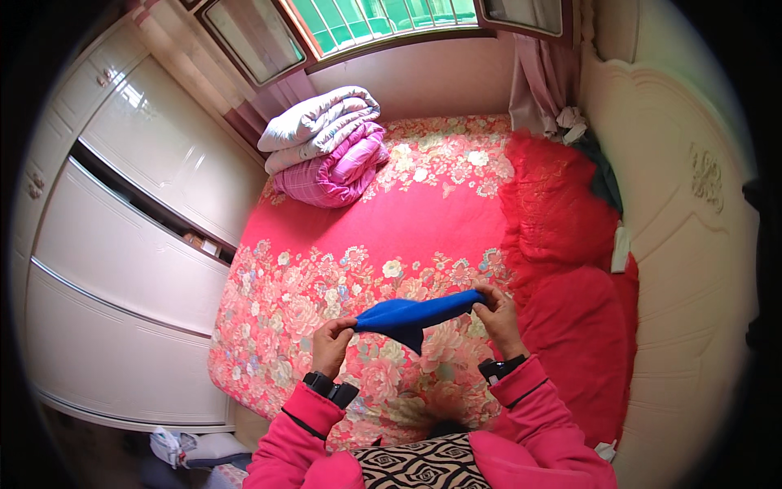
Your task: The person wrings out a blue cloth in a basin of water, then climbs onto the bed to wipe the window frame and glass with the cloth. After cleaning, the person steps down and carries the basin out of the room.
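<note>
A blue cloth (403,315) is stretched between my two hands above the bed. My left hand (332,347) pinches its left end between thumb and fingers. The opposite end is gripped by my right hand (500,321), which sits slightly higher. A darker flap of the cloth hangs down in the middle, coming to a point. Below it lies a red floral bedspread (376,373). How the cloth is folded at its ends is hidden by my fingers.
Folded quilts (327,147) are stacked at the bed's far left. Red pillows (562,202) line the right side against a cream headboard (678,293). A white wardrobe (128,293) with sliding doors stands left, one gap showing. Beyond the bed is a barred window (385,24).
</note>
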The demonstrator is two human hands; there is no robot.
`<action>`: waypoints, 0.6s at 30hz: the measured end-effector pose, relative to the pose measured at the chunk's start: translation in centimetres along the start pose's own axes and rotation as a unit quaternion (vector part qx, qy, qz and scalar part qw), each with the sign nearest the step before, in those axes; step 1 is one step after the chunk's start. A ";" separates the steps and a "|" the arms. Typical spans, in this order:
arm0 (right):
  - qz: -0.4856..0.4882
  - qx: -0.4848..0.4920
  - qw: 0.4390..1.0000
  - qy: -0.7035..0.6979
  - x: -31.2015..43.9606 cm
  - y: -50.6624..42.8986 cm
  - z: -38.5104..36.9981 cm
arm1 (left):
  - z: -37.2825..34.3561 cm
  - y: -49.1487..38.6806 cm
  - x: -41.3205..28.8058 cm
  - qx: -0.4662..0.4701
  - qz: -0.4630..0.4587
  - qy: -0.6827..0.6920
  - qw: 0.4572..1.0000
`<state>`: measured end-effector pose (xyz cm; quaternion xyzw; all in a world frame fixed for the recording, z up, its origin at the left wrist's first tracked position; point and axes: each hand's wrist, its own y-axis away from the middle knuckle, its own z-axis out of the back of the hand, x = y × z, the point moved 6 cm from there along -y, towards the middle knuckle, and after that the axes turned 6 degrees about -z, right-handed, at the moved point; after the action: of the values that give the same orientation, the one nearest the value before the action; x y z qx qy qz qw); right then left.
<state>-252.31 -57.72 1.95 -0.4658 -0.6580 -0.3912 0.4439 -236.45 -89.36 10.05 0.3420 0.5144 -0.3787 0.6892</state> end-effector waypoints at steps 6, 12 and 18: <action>0.025 -0.004 0.993 0.115 -0.9 0.4 -0.4 | 0.2 -0.1 -1.4 0.007 0.031 0.017 0.999; 0.271 -0.116 0.945 0.139 11.5 1.1 0.6 | -1.4 1.2 -10.0 0.139 -0.039 0.144 0.979; 0.063 0.295 0.850 -0.432 10.5 2.4 -3.8 | -6.0 5.3 -15.0 0.497 -0.028 0.171 0.850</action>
<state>-250.95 -57.85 13.30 -0.4758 -0.8367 0.0906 0.2556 -237.26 -79.05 23.60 0.6837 0.3766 -0.5384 0.3176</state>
